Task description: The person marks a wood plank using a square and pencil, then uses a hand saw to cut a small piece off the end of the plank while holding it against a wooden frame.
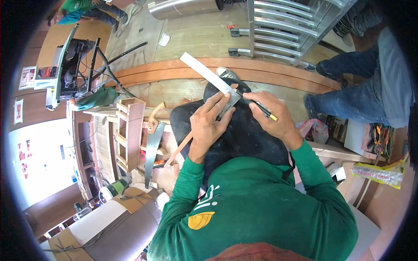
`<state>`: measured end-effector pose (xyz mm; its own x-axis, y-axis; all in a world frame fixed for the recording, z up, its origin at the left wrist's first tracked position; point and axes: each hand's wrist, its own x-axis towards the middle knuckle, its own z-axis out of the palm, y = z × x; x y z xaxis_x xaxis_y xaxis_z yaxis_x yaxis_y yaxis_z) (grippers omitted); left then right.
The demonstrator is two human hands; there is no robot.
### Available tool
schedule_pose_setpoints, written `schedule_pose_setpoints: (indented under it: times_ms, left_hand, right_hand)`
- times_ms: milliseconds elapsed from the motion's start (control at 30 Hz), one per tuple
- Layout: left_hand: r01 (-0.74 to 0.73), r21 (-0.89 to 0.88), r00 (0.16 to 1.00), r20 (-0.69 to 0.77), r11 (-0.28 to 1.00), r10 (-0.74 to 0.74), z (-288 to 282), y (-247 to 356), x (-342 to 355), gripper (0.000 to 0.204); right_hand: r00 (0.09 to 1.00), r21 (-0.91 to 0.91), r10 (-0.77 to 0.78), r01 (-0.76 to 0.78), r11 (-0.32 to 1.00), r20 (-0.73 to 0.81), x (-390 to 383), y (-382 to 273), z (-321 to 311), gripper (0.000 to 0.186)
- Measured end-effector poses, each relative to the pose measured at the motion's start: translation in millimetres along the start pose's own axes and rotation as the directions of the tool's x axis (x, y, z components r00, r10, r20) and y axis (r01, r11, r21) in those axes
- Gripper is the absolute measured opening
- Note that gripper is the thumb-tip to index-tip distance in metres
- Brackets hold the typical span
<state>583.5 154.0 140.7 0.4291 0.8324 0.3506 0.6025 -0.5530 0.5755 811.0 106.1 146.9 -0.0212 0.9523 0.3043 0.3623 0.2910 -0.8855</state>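
My left hand point(208, 122) is shut on a square with a long pale blade point(200, 68) and a grey stock, over a thin light-wood strip point(182, 147) that slants down to the left across my dark-clad lap. Fingers and thumb press at the square's corner. My right hand point(272, 114) grips a slim black pencil or marker point(264, 111) with a yellow end; its tip is at the square, beside my left fingers. A handsaw point(151, 150) lies to the left of my knee, next to a small wooden box frame point(129, 130).
Another person's jeans-clad legs point(357, 100) stand close at right; a person point(78, 13) is at upper left. An aluminium ladder point(283, 32) is ahead beyond long timber boards point(156, 69). A folding-legged machine point(69, 65) is at left. Pliers point(381, 137) and a pink bag point(313, 129) are at right.
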Motion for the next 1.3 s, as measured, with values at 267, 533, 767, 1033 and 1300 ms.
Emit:
schedule_pose_setpoints:
  times_ms: [267,533,767,1033,1300]
  left_hand:
    - [-0.022,0.005,1.000,-0.012,1.000,0.022,1.6,3.1,-0.9,0.046]
    - [-0.001,-0.013,1.000,-0.018,1.000,0.001,0.2,5.3,1.8,0.046]
    - [-0.095,-0.030,0.995,-0.047,0.995,0.093,-4.0,-7.2,0.2,0.043]
    - [0.029,-0.007,0.999,-0.045,1.000,-0.030,-25.1,-26.3,-1.1,0.063]
    - [0.138,0.036,0.990,0.036,0.990,-0.139,-31.6,-52.0,6.0,0.051]
  right_hand:
    - [0.998,0.004,0.050,-0.050,0.999,0.031,-1.4,-1.9,-7.1,0.026]
    - [0.996,-0.069,0.034,-0.028,0.997,0.082,-8.9,6.3,-17.0,0.019]
    - [0.876,0.199,0.441,-0.475,0.857,0.194,19.6,6.4,38.4,0.028]
    - [0.886,0.349,0.461,-0.417,0.839,-0.047,38.1,28.8,21.5,0.037]
    - [0.825,0.304,0.518,-0.446,0.842,-0.225,-5.0,27.6,-65.8,0.029]
